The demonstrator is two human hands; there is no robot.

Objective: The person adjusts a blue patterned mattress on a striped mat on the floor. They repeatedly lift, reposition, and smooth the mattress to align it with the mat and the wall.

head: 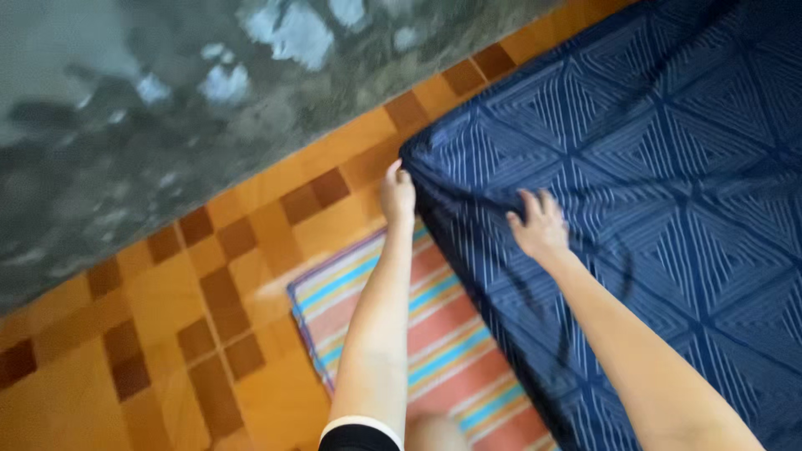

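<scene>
A dark blue bed sheet (668,167) with a pale triangle-line pattern covers a mattress on the right. My left hand (397,194) pinches the sheet at the mattress corner, fingers closed on the fabric edge. A little to the right, my right hand (539,227) lies flat on the sheet near the side edge, fingers spread and pressing on the cloth.
A striped mat (434,334) in pink, blue and white lies on the floor beside the bed, under my arms. The floor (167,334) is orange and brown tile. A mottled grey wall (125,125) runs across the upper left.
</scene>
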